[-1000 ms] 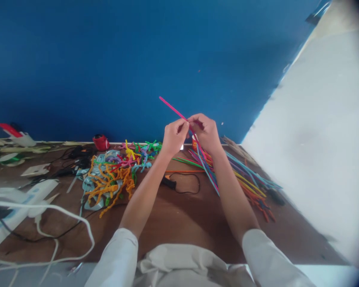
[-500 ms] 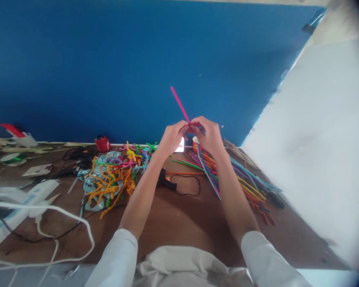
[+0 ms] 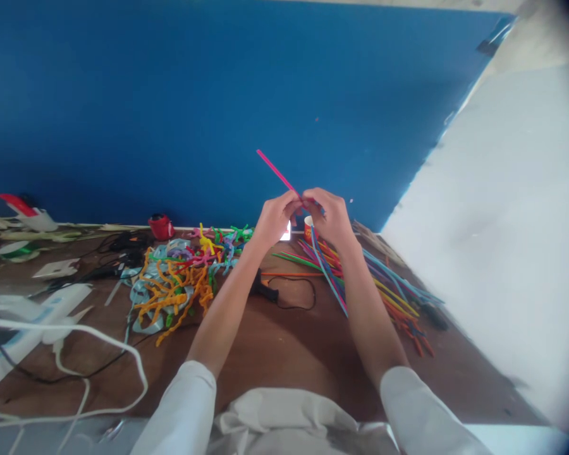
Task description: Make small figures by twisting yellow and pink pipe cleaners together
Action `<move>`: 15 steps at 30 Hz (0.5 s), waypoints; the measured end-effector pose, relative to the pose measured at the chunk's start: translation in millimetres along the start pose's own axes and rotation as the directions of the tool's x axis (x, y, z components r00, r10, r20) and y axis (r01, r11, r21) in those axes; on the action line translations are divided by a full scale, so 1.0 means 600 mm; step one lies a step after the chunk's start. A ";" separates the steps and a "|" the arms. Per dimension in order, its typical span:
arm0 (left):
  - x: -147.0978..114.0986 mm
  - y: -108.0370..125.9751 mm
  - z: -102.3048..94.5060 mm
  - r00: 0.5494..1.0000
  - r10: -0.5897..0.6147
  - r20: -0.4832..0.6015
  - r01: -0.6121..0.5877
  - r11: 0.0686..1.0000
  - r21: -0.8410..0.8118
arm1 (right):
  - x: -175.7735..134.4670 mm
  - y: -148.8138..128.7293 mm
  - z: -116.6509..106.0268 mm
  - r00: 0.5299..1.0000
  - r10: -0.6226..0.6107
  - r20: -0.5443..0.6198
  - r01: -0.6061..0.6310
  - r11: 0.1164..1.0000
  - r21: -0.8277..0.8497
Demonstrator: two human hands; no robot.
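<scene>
Stem of thin, bright pink chenille (image 3: 277,172) stood held up in the middle of the frame, above the brown tabletop (image 3: 284,360) and in front of the flat, deep-blue wall (image 3: 171,95). Its long axis ran on a slant, the free end pointing to the upper left of the frame and the other dropping toward the lower right into my fingers. The part I could see was straight; how far it went on behind my fingers I couldn't tell.

My bare left hand (image 3: 275,218) pinched it between thumb and forefinger close to its lower end. My bare right hand (image 3: 329,212) met it there, thumb and fingertips drawn together on the stem, both sets of fingertips nearly touching.

Below my right hand stood a small red-and-white cup (image 3: 308,229), and a fan of straight, many-coloured fuzzy stems (image 3: 393,287) stretched toward the right of the frame. Left of centre lay a tangled heap of wavy orange fuzzy stems (image 3: 171,294). Between my forearms sat a black-handled tool (image 3: 267,291) beside a looped black cord (image 3: 298,308).
</scene>
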State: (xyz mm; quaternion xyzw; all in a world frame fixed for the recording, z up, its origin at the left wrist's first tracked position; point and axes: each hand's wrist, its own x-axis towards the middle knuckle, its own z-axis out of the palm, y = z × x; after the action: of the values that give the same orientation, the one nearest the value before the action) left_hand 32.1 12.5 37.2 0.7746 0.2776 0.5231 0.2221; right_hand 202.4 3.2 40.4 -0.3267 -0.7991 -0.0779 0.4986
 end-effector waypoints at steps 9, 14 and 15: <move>0.001 -0.005 0.041 0.956 -0.286 -0.062 0.238 0.883 -0.404 | 0.000 -0.005 0.002 1.000 0.016 0.005 -0.016 0.999 0.045; 0.002 0.005 0.041 0.950 -0.295 -0.099 0.239 0.896 -0.373 | 0.003 -0.004 0.002 0.998 0.058 -0.004 -0.057 0.995 0.087; 0.002 0.007 0.039 0.953 -0.281 -0.117 0.223 0.906 -0.360 | 0.004 -0.005 0.002 0.998 0.059 0.006 -0.059 0.994 0.090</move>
State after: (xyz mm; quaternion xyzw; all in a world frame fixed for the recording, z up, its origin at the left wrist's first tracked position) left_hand 55.0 9.2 32.5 0.6354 0.2977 0.5927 0.3955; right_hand 199.3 2.7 42.8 -0.3276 -0.7927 -0.0263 0.5135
